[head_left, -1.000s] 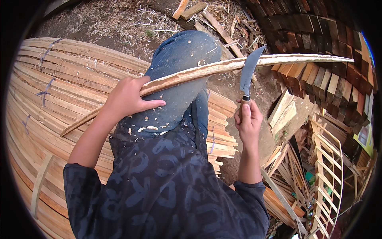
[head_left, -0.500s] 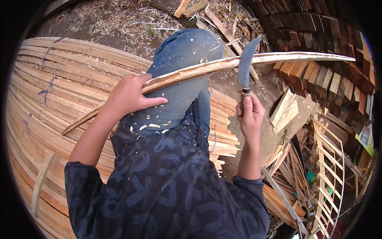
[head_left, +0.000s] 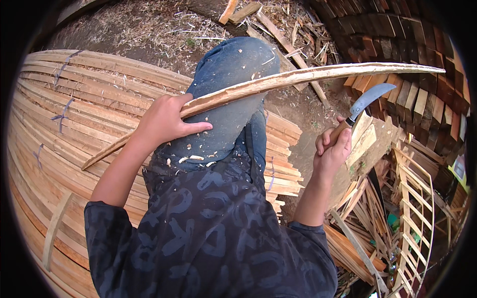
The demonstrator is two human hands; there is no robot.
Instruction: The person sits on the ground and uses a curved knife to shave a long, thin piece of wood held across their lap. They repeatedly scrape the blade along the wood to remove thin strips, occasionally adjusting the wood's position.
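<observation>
Left hand on a long wooden strip, right hand on a knife.
The long, pale, tapering wooden strip [head_left: 268, 83] lies across the blue denim trouser leg [head_left: 226, 124], from near left to far right. The left hand [head_left: 166, 119] has hold of it toward its left end, thumb spread wide, the other fingers mostly hidden; the right hand [head_left: 334, 149] has its fingers closed round the brown handle of a curved grey-bladed knife [head_left: 370, 97], its blade apart from the strip. Pale wooden slats [head_left: 44, 134] lie at left.
</observation>
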